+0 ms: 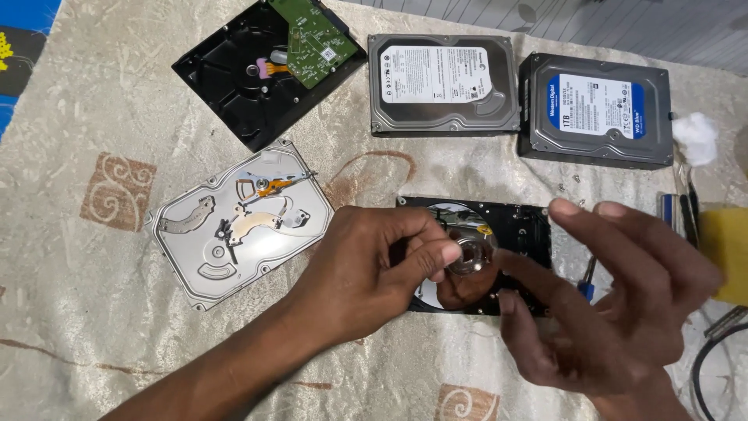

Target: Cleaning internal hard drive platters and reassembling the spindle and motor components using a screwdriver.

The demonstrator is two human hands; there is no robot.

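Note:
An opened hard drive [520,226] in a black case lies in front of me, its mirror-like platter [460,292] showing. My left hand [374,269] pinches a small round shiny ring [471,256] just above the platter's hub. My right hand [623,296] hovers over the drive's right side with fingers spread, holding nothing that I can see. A blue-handled tool [587,284] peeks out behind its fingers.
A silver drive body with arm parts [241,222] lies at left. At the back lie a black drive with a green circuit board [269,66], a grey labelled drive [442,84] and a black drive with a blue-and-white label [596,109]. Cotton [696,136], small screws [573,183] and a yellow block [728,249] are at right.

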